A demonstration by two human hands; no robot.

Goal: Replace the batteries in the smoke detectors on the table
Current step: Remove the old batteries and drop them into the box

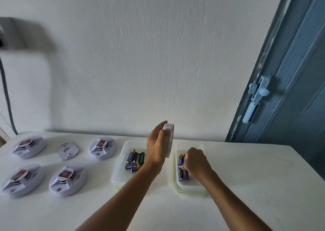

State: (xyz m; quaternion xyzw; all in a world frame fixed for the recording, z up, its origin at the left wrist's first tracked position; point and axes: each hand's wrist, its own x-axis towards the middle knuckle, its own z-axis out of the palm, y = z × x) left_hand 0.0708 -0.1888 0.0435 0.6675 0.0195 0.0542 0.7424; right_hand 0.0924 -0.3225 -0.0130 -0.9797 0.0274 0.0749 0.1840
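My left hand [156,148] holds a white round smoke detector [169,139] on edge above the gap between two clear plastic tubs. My right hand [195,162] reaches into the right tub [190,189], its fingertips pinched on a battery [181,173] lying among a few others. The left tub [119,167] holds several loose batteries [135,161]. Several more white smoke detectors lie on the table to the left, among them the far left detector [29,146], the far middle detector [102,148], the near left detector [22,179] and the near middle detector [67,180].
A separate white cover plate [67,150] lies between the two far detectors. The white table [246,186] ends at a white wall behind. A blue door [290,90] with a latch stands at the right. A dark cable hangs at the far left.
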